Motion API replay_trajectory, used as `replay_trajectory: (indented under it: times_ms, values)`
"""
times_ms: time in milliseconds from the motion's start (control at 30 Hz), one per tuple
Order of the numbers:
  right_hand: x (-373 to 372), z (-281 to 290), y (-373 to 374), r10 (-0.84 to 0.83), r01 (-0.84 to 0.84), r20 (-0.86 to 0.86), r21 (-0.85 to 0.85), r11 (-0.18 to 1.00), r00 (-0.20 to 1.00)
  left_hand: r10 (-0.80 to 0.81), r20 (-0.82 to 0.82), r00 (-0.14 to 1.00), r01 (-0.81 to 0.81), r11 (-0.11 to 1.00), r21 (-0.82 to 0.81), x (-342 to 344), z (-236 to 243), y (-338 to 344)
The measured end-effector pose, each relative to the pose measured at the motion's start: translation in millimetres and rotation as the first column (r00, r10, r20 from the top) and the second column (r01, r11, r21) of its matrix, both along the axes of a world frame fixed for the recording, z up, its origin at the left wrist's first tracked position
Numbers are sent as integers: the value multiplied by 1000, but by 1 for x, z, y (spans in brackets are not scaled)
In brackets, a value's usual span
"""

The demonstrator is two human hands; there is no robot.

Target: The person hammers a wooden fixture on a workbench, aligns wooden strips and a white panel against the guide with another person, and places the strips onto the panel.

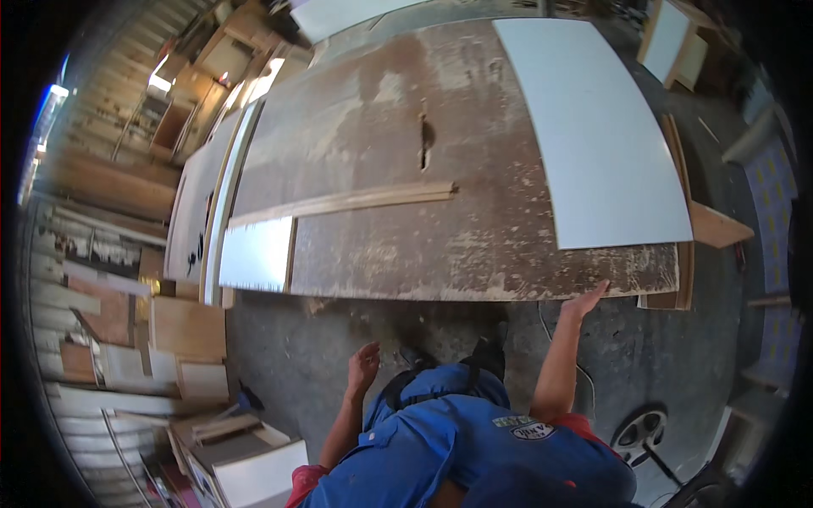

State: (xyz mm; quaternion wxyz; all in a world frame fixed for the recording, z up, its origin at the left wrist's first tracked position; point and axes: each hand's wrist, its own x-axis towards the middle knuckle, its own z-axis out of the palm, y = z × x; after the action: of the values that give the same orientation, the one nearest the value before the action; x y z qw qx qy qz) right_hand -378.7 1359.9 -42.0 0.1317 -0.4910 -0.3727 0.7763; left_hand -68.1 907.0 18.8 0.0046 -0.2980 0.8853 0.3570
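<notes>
My right hand (587, 298) is open, fingers stretched onto the near edge of a large worn brown worktable (364, 127). My left hand (363, 364) is below the table's edge, loosely open and holding nothing visible. A long white panel (610, 144) lies along the table's right side, just beyond my right hand. At the left lie a small white board (254, 254) and narrow light wooden strips (373, 197). A long pale strip (235, 161) runs along the table's left end.
Stacked boards and wooden pieces (186, 339) line the left side. A white cabinet-like box (254, 474) stands at the lower left. A wooden piece (720, 220) juts from the table's right. A wheel (639, 432) and a cable (586, 381) are on the concrete floor at the lower right.
</notes>
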Motion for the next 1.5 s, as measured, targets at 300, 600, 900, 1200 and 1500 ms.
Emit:
replay_trajectory:
  times_ms: [300, 600, 900, 1200, 1500]
  values:
    - [23, -44, 13, 218, -179, -351, 139, 974, 911, 403, 311, 861, -475, 855, 208, 243, -110, -106]
    - [209, -162, -158, 759, -834, 455, -59, 548, 466, 819, 287, 496, -856, 407, 318, 389, -148, -204]
    - [257, -39, -508, 869, -824, 362, 335, -458, -336, 767, -244, 593, -744, 638, 198, 275, -72, -407]
    - [185, 101, -772, 918, -272, 328, 883, -382, -223, 348, -474, 809, -382, 924, 27, 91, 38, -550]
    - [193, 91, -914, 814, 10, 533, 838, -546, -229, 54, -558, 828, -92, 995, -40, -61, 50, -660]
